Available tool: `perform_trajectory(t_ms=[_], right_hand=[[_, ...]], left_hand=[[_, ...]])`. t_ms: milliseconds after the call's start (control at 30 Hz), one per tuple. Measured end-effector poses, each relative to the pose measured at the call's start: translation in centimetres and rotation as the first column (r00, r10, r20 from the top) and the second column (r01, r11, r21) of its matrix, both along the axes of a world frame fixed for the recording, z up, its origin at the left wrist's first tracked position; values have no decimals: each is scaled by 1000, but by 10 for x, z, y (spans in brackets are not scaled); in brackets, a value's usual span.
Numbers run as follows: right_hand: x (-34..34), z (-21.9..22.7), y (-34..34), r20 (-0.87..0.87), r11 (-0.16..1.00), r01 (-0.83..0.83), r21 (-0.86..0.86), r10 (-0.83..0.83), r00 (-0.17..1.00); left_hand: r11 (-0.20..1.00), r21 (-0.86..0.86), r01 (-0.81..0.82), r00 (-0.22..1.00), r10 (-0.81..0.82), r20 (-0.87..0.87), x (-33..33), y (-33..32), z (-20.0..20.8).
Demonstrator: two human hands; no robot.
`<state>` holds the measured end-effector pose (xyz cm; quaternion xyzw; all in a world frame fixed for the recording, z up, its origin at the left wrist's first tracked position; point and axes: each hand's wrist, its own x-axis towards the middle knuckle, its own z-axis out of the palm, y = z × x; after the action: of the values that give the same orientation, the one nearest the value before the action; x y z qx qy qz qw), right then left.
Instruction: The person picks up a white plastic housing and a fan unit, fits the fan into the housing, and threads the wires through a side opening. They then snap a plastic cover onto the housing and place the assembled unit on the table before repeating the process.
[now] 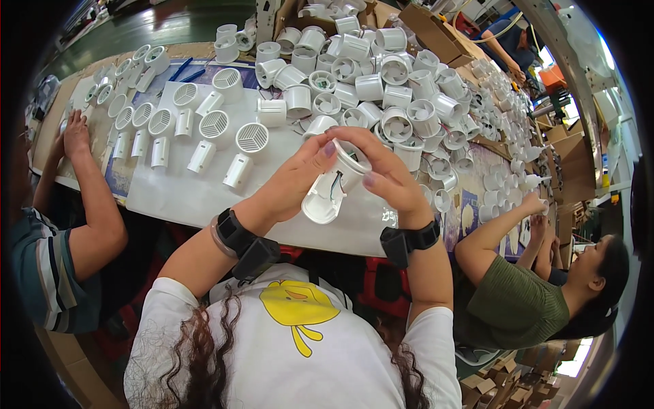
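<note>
Above the near edge of the table I hold a white plastic fan housing (325, 194), a round cup with an open, trough-shaped extension at its lower left. Thin dark wires and a bit of green show inside it. My left hand (289, 180) closes round its left side, thumb near the rim. From the right, my right hand (390, 170) grips it, with the fingers over the top and the thumb by the rim. Left of my hands, on the white sheet, stand several white grilled fan housings (253, 138), with short white tube-like covers (238, 170) lying near them.
A large heap of white fan housings (397, 126) fills the table beyond my hands. Blue-handled pliers (180, 69) lie at the far left. Co-workers sit close on both sides, one arm (95, 211) at left and a green sleeve (507, 300) at right. Cardboard boxes (572, 160) stand at right.
</note>
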<state>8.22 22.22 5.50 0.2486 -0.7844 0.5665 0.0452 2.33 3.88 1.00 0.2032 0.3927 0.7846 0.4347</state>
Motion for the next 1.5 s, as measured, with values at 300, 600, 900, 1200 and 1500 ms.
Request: perform_trajectory(t_ms=[300, 600, 900, 1200, 1500], right_hand=[[1, -21, -16, 82, 988, 147, -52, -143, 986], [10, -10, -15, -93, 955, 295, 25, -291, 952], [26, 36, -35, -323, 789, 444, 425, -326, 888], [20, 23, -51, -389, 670, 574, 471, -426, 817], [18, 26, -52, -413, 711, 595, 375, -446, 794]], left_hand=[[999, -49, -15, 1000, 14, -19, 2, 1, -4], [955, -68, -287, 931, 262, -255, -3, -2, -3], [806, 14, -591, 478, 364, -799, -12, -16, 6], [731, 217, -647, 141, 395, -908, -15, -14, 7], [799, -32, -601, 515, 356, -780, -15, -18, 1]])
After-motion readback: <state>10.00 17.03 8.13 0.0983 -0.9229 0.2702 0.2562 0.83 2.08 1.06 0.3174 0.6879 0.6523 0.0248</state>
